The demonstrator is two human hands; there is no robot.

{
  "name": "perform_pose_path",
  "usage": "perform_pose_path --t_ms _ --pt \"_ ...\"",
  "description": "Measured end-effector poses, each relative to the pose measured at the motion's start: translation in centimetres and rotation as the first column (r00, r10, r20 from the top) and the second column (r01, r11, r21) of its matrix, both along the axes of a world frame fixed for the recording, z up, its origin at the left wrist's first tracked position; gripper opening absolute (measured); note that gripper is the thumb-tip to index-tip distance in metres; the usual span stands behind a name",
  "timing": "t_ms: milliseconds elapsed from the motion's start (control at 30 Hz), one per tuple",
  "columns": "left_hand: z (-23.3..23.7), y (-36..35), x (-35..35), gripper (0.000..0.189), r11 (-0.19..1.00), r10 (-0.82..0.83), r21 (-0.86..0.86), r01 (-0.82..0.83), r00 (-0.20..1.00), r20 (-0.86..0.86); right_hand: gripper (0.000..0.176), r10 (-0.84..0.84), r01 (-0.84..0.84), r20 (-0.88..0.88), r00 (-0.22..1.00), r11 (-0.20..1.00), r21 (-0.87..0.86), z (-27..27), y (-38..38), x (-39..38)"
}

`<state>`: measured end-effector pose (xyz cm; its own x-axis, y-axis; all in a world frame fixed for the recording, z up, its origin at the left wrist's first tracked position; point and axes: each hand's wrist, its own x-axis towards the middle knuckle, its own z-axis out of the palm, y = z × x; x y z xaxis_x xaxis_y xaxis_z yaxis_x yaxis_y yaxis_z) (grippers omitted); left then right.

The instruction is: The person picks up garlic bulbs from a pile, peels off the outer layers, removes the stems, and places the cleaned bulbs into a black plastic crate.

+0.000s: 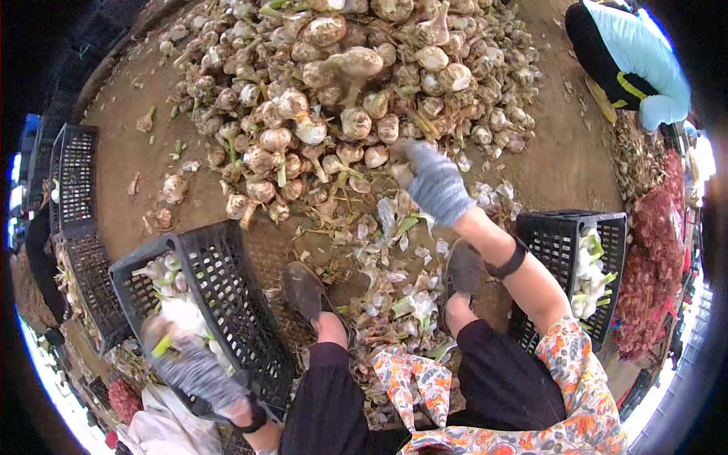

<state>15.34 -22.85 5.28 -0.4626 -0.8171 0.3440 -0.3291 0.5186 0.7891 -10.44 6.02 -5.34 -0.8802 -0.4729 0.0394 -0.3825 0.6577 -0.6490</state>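
My right hand (436, 186), in a grey knitted glove with bare fingertips, reaches to the near edge of a big heap of garlic bulbs (322, 91). Its fingers and thumb are slightly blurred and apart, with nothing visible between them. My left hand (197, 371), gloved the same way, is over a black plastic crate (235, 280) tilted at my left. Its blurred fingertips are right by white garlic (182, 315) inside, beside a bright green piece (161, 346); I cannot tell whether they grip anything. The heaped bulbs are dirty and brownish, several with stems attached.
Another black crate (561, 227) with white garlic (591, 277) stands at my right, before red mesh sacks (652, 258). More crates (76, 182) line the left. Peeled skins (387, 284) litter the ground between my shoes. A person in light blue (637, 57) is at upper right.
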Motion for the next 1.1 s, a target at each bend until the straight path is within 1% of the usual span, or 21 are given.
perform_pose_path --t_ms 33,67,133,167,233,300,367,433,467,500,533,600,667,700,767,800,833,900,967,1033,1100 --pt "0.5 -1.8 1.3 0.025 0.950 0.271 -0.161 -0.268 0.963 -0.004 0.034 -0.066 0.067 0.011 0.998 0.996 -0.064 0.3 -1.1 -1.1" --pt "1.0 -2.4 2.2 0.025 0.948 0.274 -0.164 -0.272 0.962 -0.011 0.043 -0.098 0.084 -0.115 0.988 0.989 -0.121 -0.1 -2.2 -2.5" --pt "1.7 -3.0 3.1 0.037 0.737 0.402 -0.620 -0.267 0.911 0.086 0.047 -0.258 0.255 -0.067 0.964 0.966 -0.049 2.6 -5.1 -4.3" --pt "1.6 -2.5 2.5 0.037 0.735 0.405 -0.621 -0.272 0.911 0.080 0.047 -0.256 0.253 -0.072 0.964 0.966 -0.052 3.3 -6.4 -5.5" --pt "1.4 1.2 -0.8 0.040 0.887 0.167 -0.457 -0.062 0.967 0.193 0.043 -0.167 0.292 -0.590 0.790 0.948 0.123 4.1 -8.2 -8.0" --pt "1.3 5.0 -4.1 0.043 0.951 -0.101 -0.258 0.170 0.960 0.261 0.039 -0.064 0.220 -0.605 0.794 0.957 0.187 2.8 -8.5 -11.0" --pt "-0.4 7.4 -6.4 0.066 0.887 -0.327 0.318 0.334 0.942 -0.077 0.034 0.041 0.151 -0.619 0.784 0.955 0.255 2.0 -7.9 -11.8" --pt "-1.9 8.3 -8.7 0.070 0.715 -0.478 0.515 0.473 0.868 -0.134 0.032 -0.189 0.187 0.023 0.982 0.935 -0.301 2.2 -6.8 -9.9" --pt "-3.2 8.6 -9.9 0.074 0.687 -0.553 0.489 0.537 0.823 -0.127 0.034 -0.138 0.108 -0.066 0.988 0.935 -0.337 1.4 -5.2 -8.7" --pt "-4.5 8.9 -10.8 0.078 0.652 -0.625 0.469 0.596 0.772 -0.112 0.035 0.033 0.203 0.409 0.912 0.830 -0.519 1.4 -3.9 -6.7" --pt "-5.4 9.6 -11.4 0.080 0.627 -0.661 0.453 0.634 0.740 -0.121 0.038 0.291 0.384 0.734 0.613 0.703 -0.599 1.7 -2.8 -4.1" --pt "-7.3 11.1 -12.8 0.085 0.512 -0.724 0.470 0.719 0.656 -0.213 0.039 0.570 0.621 0.800 0.186 0.563 -0.545 2.0 -2.2 0.9" --pt "-8.6 12.9 -13.4 0.088 0.194 -0.572 0.693 0.695 0.654 -0.496 0.039 0.477 0.719 0.877 0.058 0.589 -0.368 2.1 -2.0 5.0" --pt "-9.4 13.1 -13.4 0.087 0.207 -0.590 0.710 0.673 0.664 -0.459 0.040 0.416 0.723 0.909 0.017 0.623 -0.298 2.4 -1.3 5.9" --pt "-10.3 13.5 -12.5 0.086 0.169 -0.577 0.735 0.657 0.671 -0.467 0.040 0.438 0.645 0.898 0.042 0.674 -0.359 1.9 0.5 5.6" --pt "-10.3 13.8 -12.3 0.086 0.166 -0.578 0.738 0.655 0.670 -0.465 0.039 0.247 0.358 0.853 0.460 0.827 -0.433 1.8 1.0 5.2" --pt "-10.1 14.1 -12.1 0.084 0.169 -0.586 0.745 0.646 0.673 -0.450 0.039 0.137 0.066 0.572 0.809 0.945 -0.320 2.0 1.2 5.0" --pt "-9.7 14.7 -11.9 0.083 0.165 -0.596 0.750 0.640 0.671 -0.441 0.036 0.131 0.181 0.651 0.748 0.903 -0.389 1.4 1.8 5.1" --pt "-9.2 15.1 -11.7 0.083 0.308 -0.760 0.625 0.718 0.580 -0.292 0.041 0.134 0.030 0.488 0.862 0.949 -0.314 -1.8 2.4 5.4" --pt "-9.4 15.6 -11.6 0.084 0.250 -0.702 0.695 0.674 0.621 -0.349 0.035 0.126 0.111 0.577 0.807 0.927 -0.358 1.9 1.9 5.1" --pt "-9.0 15.4 -11.6 0.084 0.440 -0.806 0.523 0.730 0.578 -0.130 0.031 0.082 0.090 0.684 0.725 0.973 -0.212 2.9 2.3 4.8"
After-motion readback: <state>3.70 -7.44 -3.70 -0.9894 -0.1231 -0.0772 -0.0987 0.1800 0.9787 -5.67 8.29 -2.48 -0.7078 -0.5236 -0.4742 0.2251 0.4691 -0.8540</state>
